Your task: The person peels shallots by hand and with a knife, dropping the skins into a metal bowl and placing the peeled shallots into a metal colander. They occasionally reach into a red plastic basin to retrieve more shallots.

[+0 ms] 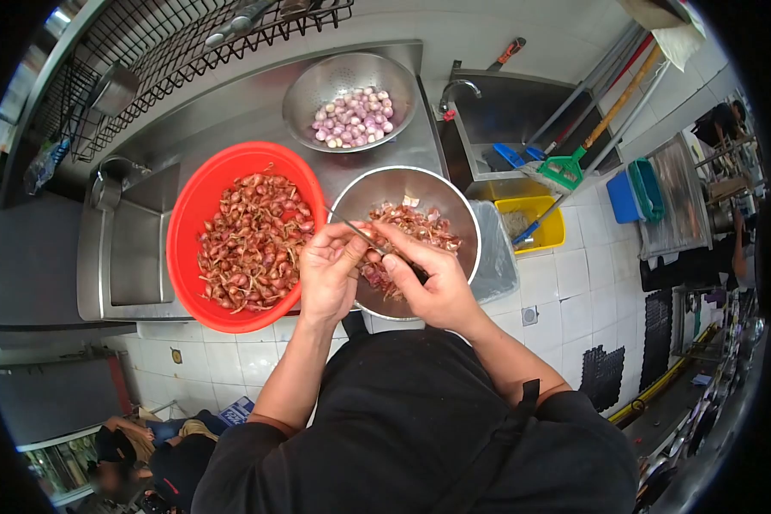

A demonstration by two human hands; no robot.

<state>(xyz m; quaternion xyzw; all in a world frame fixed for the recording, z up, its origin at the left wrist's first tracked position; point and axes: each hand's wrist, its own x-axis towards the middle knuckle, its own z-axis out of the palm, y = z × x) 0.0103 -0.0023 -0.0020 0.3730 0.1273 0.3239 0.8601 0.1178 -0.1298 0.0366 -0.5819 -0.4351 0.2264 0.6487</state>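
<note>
A small knife point(361, 234) is in my right hand point(434, 278), its blade pointing up and left past my left fingers. My left hand point(332, 272) is closed in a pinch beside the blade, on something small, probably a shallot, mostly hidden by the fingers. Both hands are over the near left part of a steel bowl point(474, 224) with reddish peelings point(420, 224). Left of it, a red basin point(185, 201) holds many unpeeled shallots point(253, 244). Behind, a steel colander point(304, 94) contains peeled, pale purple shallots point(354, 117).
A sink point(141, 257) lies left and another point(514, 116) at back right, near a yellow bin point(552, 227), green dustpan point(562, 170) and long handles. A wire rack point(180, 51) hangs upper left. People point(180, 463) are at lower left and far right.
</note>
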